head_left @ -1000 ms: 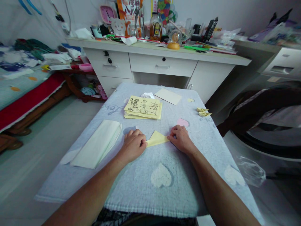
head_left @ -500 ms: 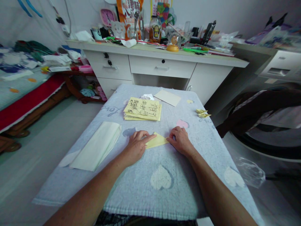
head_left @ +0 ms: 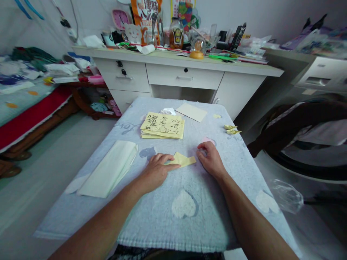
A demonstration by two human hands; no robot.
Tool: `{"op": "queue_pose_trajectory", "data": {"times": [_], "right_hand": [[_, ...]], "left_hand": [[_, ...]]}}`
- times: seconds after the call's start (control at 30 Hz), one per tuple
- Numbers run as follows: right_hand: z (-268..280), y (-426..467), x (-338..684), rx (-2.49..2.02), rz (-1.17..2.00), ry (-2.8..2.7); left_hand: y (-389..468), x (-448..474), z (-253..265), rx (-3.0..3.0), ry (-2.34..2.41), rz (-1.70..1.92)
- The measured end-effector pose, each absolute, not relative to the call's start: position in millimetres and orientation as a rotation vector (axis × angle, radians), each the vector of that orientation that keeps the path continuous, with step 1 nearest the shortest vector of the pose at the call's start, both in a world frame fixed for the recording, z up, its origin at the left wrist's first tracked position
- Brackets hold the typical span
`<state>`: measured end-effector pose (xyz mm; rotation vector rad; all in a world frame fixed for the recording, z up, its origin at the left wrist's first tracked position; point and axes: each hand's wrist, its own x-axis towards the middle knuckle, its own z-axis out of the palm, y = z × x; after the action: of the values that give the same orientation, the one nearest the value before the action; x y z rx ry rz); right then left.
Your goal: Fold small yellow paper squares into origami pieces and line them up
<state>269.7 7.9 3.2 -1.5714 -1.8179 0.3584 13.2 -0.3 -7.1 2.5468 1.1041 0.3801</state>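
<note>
A small folded piece of yellow paper (head_left: 185, 161) lies on the cloth-covered table between my hands. One end of it comes up as a point, and a narrow flap reaches to the right. My left hand (head_left: 156, 170) lies over its left end, fingers stretched out on it, hiding that part. Just right of the paper and apart from it, my right hand (head_left: 213, 160) rests with curled fingers and nothing visible in them. Beyond my hands sits a stack of yellow paper (head_left: 162, 124) with black handwriting. Several folded yellow paper pieces (head_left: 232, 130) lie at the far right.
A folded pale sheet (head_left: 110, 169) lies left of my left arm. A cream card (head_left: 192, 112) and crumpled white paper (head_left: 168, 111) are behind the stack. A cluttered white desk (head_left: 187, 77) stands beyond the table (head_left: 151, 224), a washing machine (head_left: 320, 77) to the right.
My right hand has let go of the paper's right end and moved slightly right. The paper's right part now shows as a narrow flap. My left hand stays on the paper.
</note>
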Motion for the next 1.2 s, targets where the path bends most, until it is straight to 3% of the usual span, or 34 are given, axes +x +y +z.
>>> {"op": "queue_pose_trajectory", "data": {"times": [0.3,0.8,1.2], "right_hand": [[17.5,-20.3,232.2,-1.289,0.495,-2.143],[3.9,-11.6,217.6,-1.675,0.268,-2.262],[4.7,-13.0,209.0,-1.764,0.148,-2.279]], "left_hand": [[-1.1,15.7,1.1,2.517,1.119,0.342],[3.2,14.3,5.1,2.398,1.079,0.478],[3.6,33.5,-0.5,2.371,1.359,0.511]]}}
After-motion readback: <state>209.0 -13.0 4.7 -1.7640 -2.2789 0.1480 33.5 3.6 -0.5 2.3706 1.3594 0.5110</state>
